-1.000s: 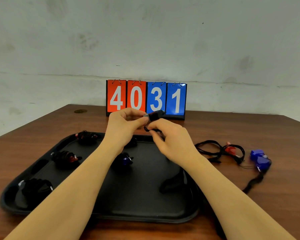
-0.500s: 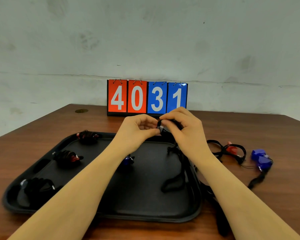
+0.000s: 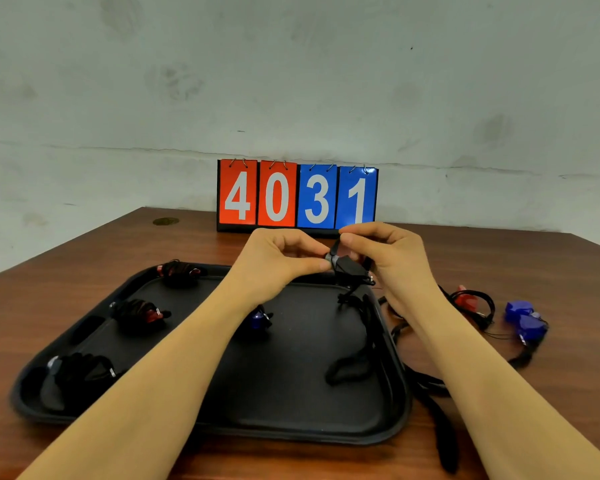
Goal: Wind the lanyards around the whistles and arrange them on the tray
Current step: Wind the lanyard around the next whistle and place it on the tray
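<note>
Both hands are working above the far edge of the tray. The left hand is pinching the black whistle at its grey end, its fingers curled. The right hand is pinching the lanyard just above the whistle between thumb and forefinger, its other fingers curled; the loose cord is hanging down and trailing across the tray's right side and over its rim onto the table.

Four wound whistles are lying in the tray: a red one at the far left corner, a second red one nearer, a black one at the near left, and a blue one beside the left forearm.

On the table, right of the tray, a red whistle and a blue whistle are lying with unwound cords. A score board reading 4031 is standing at the far edge.
</note>
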